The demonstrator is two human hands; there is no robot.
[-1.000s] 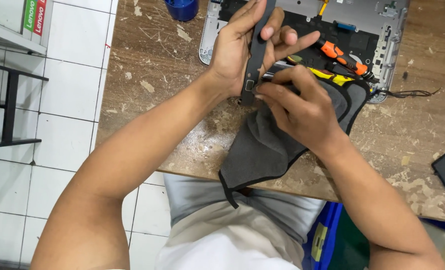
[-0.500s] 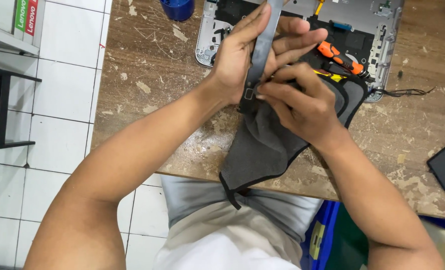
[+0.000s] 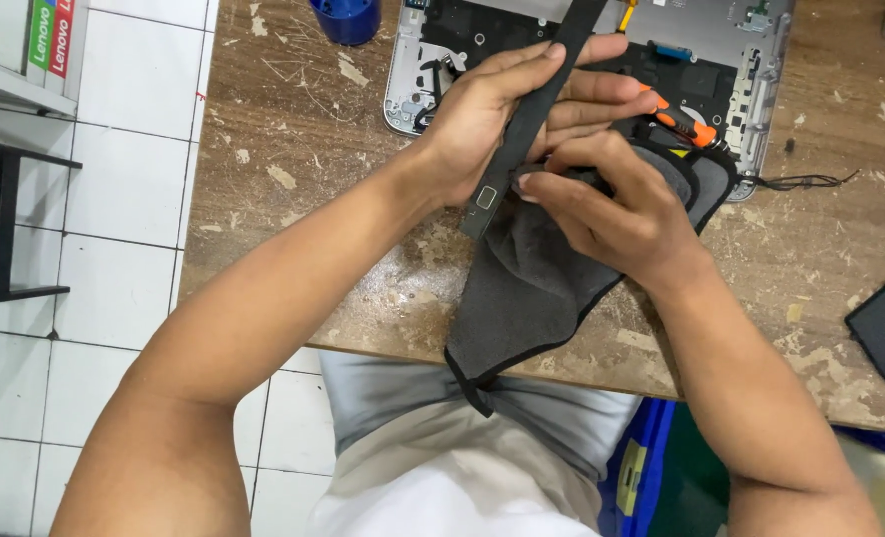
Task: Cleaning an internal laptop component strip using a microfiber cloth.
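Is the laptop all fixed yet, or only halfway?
Not finished. Done: the laptop lies opened up on the wooden table. In hand: the left hand holds a long black strip while the right hand presses a grey cloth against it. Left: the laptop is unclosed.

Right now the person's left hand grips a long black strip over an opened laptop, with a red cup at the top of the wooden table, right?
Not quite: the cup is blue, not red, as the head view shows. The rest holds: the left hand grips the long black strip over the opened laptop on the wooden table.
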